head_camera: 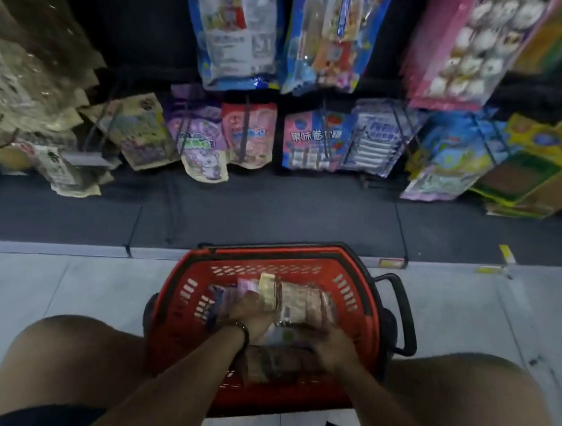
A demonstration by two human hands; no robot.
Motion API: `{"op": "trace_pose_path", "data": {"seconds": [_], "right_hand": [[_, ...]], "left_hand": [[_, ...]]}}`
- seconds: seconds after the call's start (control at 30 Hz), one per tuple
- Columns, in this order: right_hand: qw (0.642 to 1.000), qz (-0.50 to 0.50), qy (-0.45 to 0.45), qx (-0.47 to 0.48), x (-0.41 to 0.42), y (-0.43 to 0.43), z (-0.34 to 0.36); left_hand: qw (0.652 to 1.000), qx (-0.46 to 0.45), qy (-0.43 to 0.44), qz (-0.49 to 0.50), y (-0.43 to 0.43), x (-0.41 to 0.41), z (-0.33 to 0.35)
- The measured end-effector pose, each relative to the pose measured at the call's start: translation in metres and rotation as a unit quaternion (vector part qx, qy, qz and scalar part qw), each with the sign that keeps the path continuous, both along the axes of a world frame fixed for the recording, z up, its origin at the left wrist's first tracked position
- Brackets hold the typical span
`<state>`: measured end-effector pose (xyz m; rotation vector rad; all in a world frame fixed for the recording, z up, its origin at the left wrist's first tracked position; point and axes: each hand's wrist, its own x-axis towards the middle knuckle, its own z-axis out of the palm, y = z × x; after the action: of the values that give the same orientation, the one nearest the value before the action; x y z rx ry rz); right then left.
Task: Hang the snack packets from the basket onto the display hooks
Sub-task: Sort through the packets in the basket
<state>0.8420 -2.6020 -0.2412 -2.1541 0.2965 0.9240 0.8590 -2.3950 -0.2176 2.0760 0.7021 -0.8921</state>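
Observation:
A red plastic basket [351,288] stands on the floor between my knees, filled with several snack packets [301,304]. Both hands are down inside it. My left hand [252,313] rests on the packets at the left, fingers curled over the upright stack. My right hand [326,349] lies on a flat clear packet [283,336] near the front. Whether either hand grips a packet is blurred. Above, dark wire display hooks [244,130] carry hanging packets in purple, pink and blue.
A dark low shelf base [273,208] runs across in front of the basket. Beige packets [44,94] hang at the left, yellow-green ones [545,162] at the right. Pale tiled floor [60,281] lies on both sides. The basket's black handle [404,310] sticks out right.

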Motion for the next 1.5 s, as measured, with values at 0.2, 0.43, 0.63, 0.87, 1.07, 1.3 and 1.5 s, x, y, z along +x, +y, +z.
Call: {"op": "trace_pose_path", "data": {"seconds": [0.2,0.43,0.63,0.87,1.07,1.3,1.5], "right_hand": [[0.999,-0.040,0.012,-0.002,0.019,0.013,0.007],[0.996,-0.020,0.071,-0.042,0.029,0.016,0.011],[0.998,-0.045,0.034,-0.023,0.026,0.021,0.027],[0.997,-0.065,0.050,-0.002,0.018,0.014,0.048],[0.955,-0.168,0.170,0.174,-0.009,0.019,0.086],[0.878,-0.283,0.110,0.371,-0.036,0.024,0.115],[0.849,-0.289,0.030,0.441,-0.046,0.022,0.143]], "left_hand": [[0.976,-0.040,0.047,0.210,-0.026,0.028,-0.032],[0.950,-0.139,0.073,0.269,-0.039,0.065,-0.074],[0.950,-0.136,0.060,0.273,-0.026,0.046,-0.050],[0.923,-0.153,-0.073,0.345,-0.008,-0.013,0.049],[0.873,-0.211,-0.201,0.392,-0.003,-0.085,0.096],[0.822,-0.335,-0.224,0.402,-0.021,-0.117,0.129],[0.858,-0.287,-0.284,0.318,-0.020,-0.135,0.133]]}}
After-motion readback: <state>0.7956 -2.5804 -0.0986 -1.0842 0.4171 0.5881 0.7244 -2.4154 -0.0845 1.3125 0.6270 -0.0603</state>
